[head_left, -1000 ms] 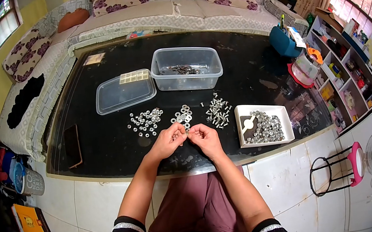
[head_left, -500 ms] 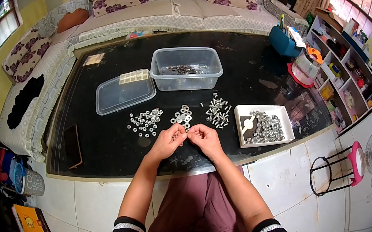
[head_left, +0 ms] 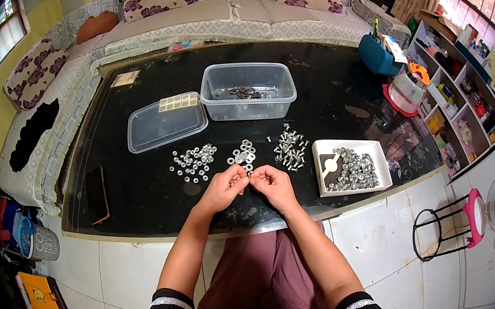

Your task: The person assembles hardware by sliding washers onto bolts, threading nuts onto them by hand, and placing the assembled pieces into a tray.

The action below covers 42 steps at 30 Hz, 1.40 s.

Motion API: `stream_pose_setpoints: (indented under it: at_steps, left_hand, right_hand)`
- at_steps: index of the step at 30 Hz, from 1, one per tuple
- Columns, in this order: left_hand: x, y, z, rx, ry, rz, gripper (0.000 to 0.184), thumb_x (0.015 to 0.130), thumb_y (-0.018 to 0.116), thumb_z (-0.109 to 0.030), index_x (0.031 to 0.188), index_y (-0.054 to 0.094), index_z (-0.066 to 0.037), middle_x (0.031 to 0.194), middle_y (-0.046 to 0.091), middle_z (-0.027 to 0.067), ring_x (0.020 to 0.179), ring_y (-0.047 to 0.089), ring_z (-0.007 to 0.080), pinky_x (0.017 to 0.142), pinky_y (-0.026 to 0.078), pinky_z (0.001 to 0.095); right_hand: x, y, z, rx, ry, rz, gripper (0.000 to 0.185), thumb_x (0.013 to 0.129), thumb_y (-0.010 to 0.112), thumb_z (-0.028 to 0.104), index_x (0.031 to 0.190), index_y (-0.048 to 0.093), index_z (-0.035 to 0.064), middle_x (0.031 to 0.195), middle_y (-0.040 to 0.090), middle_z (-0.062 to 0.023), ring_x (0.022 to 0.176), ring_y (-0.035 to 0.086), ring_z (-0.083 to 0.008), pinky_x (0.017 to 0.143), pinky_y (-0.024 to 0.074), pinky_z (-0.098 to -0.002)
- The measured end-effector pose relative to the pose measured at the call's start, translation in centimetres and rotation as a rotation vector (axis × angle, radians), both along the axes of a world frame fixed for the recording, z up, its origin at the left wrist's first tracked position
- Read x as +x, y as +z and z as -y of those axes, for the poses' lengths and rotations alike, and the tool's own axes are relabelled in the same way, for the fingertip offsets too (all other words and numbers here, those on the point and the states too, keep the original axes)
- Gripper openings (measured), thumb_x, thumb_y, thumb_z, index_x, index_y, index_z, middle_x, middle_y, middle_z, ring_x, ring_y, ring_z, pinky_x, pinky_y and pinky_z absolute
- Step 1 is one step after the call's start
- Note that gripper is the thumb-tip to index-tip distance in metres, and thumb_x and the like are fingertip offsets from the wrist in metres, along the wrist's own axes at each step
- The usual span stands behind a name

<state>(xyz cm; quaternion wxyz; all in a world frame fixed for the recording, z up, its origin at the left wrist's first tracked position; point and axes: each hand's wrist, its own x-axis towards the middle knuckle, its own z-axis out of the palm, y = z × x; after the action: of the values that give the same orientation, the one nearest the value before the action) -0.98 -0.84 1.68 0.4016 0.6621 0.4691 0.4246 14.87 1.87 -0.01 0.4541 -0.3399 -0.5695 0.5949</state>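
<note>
1. The black table (head_left: 332, 112) carries everything below.
2. A clear plastic tub (head_left: 248, 115) stands toward the far side, dark metal pieces inside.
3. A clear lid (head_left: 160, 128) lies just left.
4. The white box (head_left: 353, 191), at right, holds metal fasteners.
5. Left hand (head_left: 226, 188) and right hand (head_left: 275, 186) meet, fingertips pinching a small part (head_left: 249, 177), mostly hidden.
6. Bolts (head_left: 290, 152), nuts (head_left: 202, 155) and washers (head_left: 247, 154) lie beyond the hands.
</note>
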Motion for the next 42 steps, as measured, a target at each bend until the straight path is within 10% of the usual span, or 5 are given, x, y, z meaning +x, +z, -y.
stream_pose_setpoints:
  at_steps: [42]
  left_hand:
    - [0.0,0.0,0.1,-0.004,0.014,-0.027,0.017,0.084,0.051,-0.019,0.08,0.048,-0.002,0.06,0.051,0.0021,0.054,0.049,0.0086,0.051,0.04,0.0233]
  right_hand:
    - [0.0,-0.1,-0.1,0.006,-0.011,0.037,0.006,0.076,0.061,0.005,0.079,0.058,0.0006,0.069,0.056,0.002,0.061,0.048,-0.0017,0.058,0.0415,-0.0164]
